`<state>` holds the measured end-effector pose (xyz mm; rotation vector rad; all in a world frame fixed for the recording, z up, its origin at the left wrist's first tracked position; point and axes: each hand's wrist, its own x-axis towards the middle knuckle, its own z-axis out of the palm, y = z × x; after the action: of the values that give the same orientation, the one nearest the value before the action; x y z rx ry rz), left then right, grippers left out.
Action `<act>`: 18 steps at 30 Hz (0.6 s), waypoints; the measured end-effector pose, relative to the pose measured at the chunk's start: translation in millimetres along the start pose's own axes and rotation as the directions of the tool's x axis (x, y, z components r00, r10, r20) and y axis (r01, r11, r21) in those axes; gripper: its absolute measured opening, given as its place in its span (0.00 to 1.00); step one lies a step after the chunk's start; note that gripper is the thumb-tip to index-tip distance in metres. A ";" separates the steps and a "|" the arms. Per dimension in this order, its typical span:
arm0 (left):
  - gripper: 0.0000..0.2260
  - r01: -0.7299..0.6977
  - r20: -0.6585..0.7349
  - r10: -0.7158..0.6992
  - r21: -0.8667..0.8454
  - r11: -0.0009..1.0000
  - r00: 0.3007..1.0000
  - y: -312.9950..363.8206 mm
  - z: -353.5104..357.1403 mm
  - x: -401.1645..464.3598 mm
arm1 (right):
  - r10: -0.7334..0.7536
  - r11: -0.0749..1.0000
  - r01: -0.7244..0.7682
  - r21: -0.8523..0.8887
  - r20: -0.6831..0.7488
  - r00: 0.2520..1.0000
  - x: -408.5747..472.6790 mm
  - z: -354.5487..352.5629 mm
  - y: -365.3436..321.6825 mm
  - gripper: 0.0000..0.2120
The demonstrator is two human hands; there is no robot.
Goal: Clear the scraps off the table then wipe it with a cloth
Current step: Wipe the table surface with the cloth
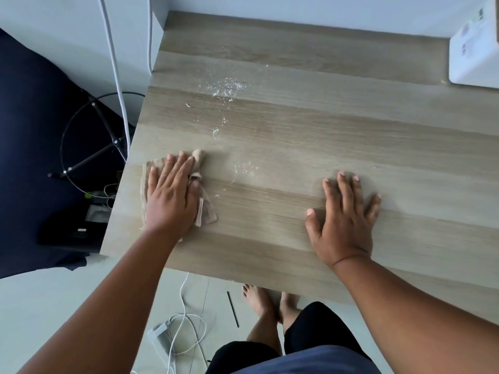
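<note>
wipe step: left hand point(170, 195) presses flat on the cloth point(206, 211) near the counter point(351, 125) left edge; right hand point(344, 214) rests flat and empty, bracing.
best to keep the palm flat and sweep toward the white specks point(226, 87) further back, overlapping passes. cloth is beige, crumpled, partly folded under the fingers.

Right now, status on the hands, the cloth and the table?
Left hand flat on cloth, right hand flat on bare table. White crumbs beyond cloth, unwiped. White box far right corner.
</note>
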<state>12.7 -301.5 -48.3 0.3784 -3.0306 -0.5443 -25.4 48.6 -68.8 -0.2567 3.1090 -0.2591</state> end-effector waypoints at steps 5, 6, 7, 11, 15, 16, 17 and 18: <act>0.28 -0.070 0.058 0.069 0.028 0.997 0.996 52.7 18.1 13.4 | -0.001 1.000 0.001 -0.001 -0.012 1.000 0.5 1.6 1.6 0.34; 0.28 -0.119 0.067 0.117 0.023 0.993 0.991 62.0 22.2 5.3 | -0.001 1.000 0.001 -0.003 -0.013 1.000 0.4 2.0 2.1 0.34; 0.27 -0.170 0.076 0.168 0.021 0.985 0.983 68.3 25.2 -5.9 | 0.000 1.000 0.000 -0.001 -0.015 1.000 0.4 2.1 2.2 0.34; 0.25 -0.338 0.101 0.332 0.052 0.940 0.938 47.8 22.1 -47.1 | 0.008 1.000 -0.008 0.003 -0.020 1.000 0.5 1.5 0.9 0.34; 0.26 -0.262 0.095 0.254 0.090 0.961 0.963 8.9 6.5 -47.3 | 0.004 1.000 -0.004 0.008 -0.016 1.000 -0.1 2.1 1.4 0.35; 0.27 -0.191 0.091 0.183 0.091 0.977 0.979 7.8 5.6 -41.5 | 0.001 1.000 -0.001 0.007 -0.017 1.000 0.0 2.3 1.3 0.35; 0.27 -0.114 0.086 0.107 0.087 0.990 0.991 11.5 6.3 -34.2 | -0.001 1.000 0.001 0.006 -0.017 1.000 -0.1 2.7 1.6 0.35; 0.27 -0.045 0.075 0.039 0.081 0.996 0.996 19.3 8.2 -25.2 | -0.002 1.000 0.002 0.005 -0.018 1.000 -0.1 3.0 2.2 0.35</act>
<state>32.0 -275.1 -49.2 0.3032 -3.1314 -0.4407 -25.6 50.2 -72.2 -0.2588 3.1259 -0.2710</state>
